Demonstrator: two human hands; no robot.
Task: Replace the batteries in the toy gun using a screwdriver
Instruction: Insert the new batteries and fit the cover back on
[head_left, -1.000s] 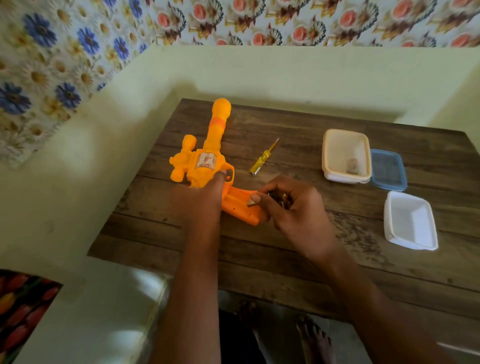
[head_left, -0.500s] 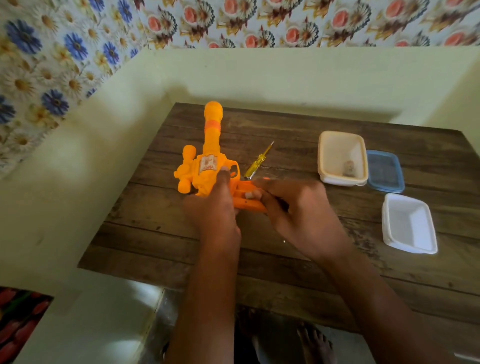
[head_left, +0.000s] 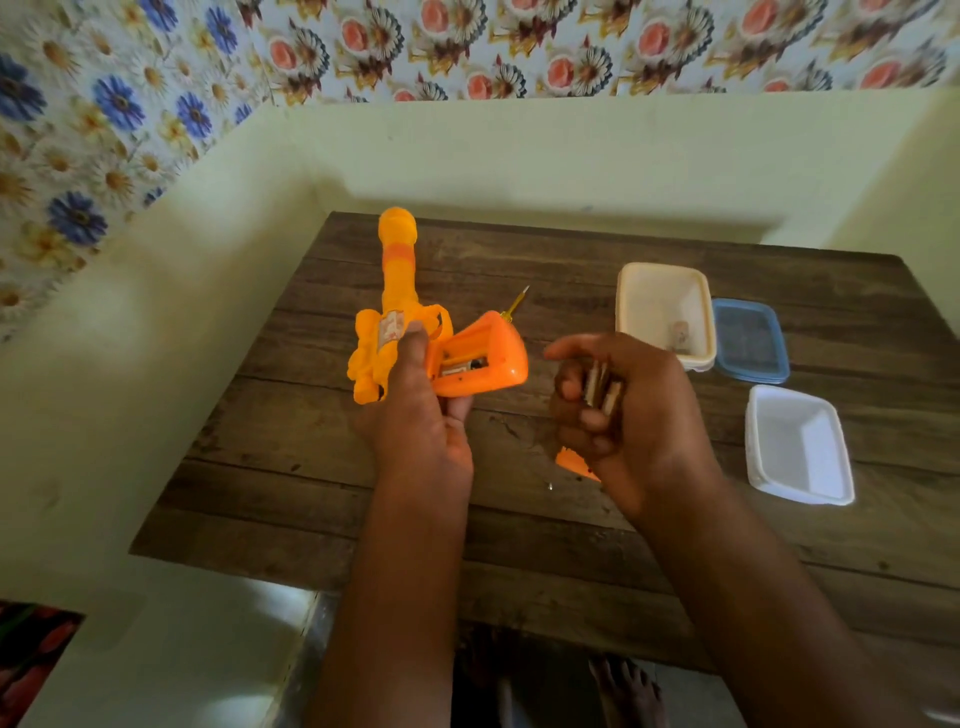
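My left hand grips the orange and yellow toy gun by its body and holds it tilted above the wooden table. The open battery compartment in the grip faces me. To the right of the grip, my right hand curls round several batteries. The yellow screwdriver lies on the table behind the gun, only its tip showing. An orange battery cover peeks out from under my right hand, with a small screw beside it.
A cream tub with a small item inside stands at the right, a blue lid next to it. A white tub sits nearer the right edge. Pale walls close in at the back and left.
My left hand has lifted and turned the gun so the open compartment faces up. My right hand has pulled away to the right with batteries in it, uncovering the cover on the table.
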